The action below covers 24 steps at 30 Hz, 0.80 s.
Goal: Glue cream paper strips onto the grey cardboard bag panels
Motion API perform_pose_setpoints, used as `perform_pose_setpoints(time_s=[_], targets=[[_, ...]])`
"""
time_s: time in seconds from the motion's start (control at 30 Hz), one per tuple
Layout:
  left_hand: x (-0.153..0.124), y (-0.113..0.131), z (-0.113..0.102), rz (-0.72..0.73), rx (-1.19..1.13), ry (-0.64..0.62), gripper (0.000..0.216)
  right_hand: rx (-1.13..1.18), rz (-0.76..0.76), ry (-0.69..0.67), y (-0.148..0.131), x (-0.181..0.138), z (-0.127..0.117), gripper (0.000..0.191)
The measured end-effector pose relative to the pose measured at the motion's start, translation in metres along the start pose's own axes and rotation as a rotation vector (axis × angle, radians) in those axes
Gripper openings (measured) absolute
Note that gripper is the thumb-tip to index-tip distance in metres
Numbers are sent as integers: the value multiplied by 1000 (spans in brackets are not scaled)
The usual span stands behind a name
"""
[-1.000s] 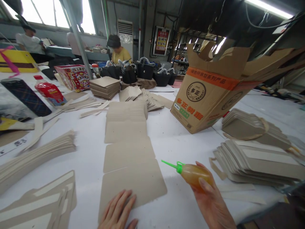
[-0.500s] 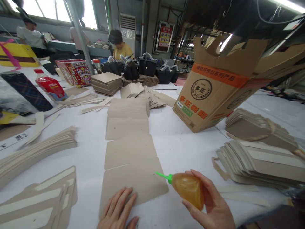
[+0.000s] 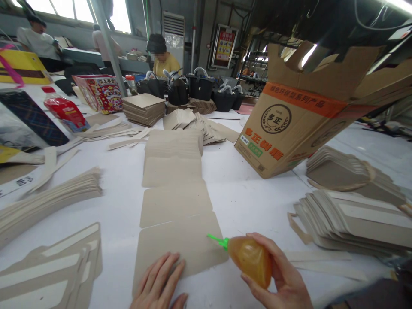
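Observation:
My right hand (image 3: 277,270) is closed around a squeeze bottle (image 3: 249,259) of amber liquid. Its thin green nozzle points left, over the right part of the nearest grey-beige cardboard panel (image 3: 183,240); whether the tip touches the board I cannot tell. Flat on that panel's lower left lies my left hand (image 3: 161,281), fingers stretched out and holding nothing. Beyond this panel, a second cardboard panel (image 3: 175,201) and a row of overlapping panels (image 3: 172,169) run away from me.
Right of the row stand an open cardboard box (image 3: 273,128) and stacked panels with pale strips (image 3: 350,219). At left lie a bundle of strips (image 3: 54,197) and more panels (image 3: 54,270). Farther back are a red bottle (image 3: 64,109) and black bags (image 3: 201,86); a person in yellow (image 3: 167,62) sits behind.
The squeeze bottle and my right hand have shifted slightly left and down, its nozzle reaching a little farther over the panel. My left hand stays in place.

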State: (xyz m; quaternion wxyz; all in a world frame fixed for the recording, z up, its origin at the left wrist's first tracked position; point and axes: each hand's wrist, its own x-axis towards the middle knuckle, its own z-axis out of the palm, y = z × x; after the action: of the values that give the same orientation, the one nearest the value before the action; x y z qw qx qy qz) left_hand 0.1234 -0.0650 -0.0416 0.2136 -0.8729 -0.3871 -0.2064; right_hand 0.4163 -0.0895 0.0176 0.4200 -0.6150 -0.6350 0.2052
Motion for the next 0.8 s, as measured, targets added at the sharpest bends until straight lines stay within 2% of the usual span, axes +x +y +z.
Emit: perform_pose_setpoints(time_s=[0.2,0.5,0.8], targets=[[0,0,2,-10,-8,5,45,58,104,29,4,1,3,59],[-7,1,6,-29,-30,-45,48,61,84,27,0,7,9,58],[-7,1,4,-33,-29,-54,48,105,153,42,-4,10,11,57]])
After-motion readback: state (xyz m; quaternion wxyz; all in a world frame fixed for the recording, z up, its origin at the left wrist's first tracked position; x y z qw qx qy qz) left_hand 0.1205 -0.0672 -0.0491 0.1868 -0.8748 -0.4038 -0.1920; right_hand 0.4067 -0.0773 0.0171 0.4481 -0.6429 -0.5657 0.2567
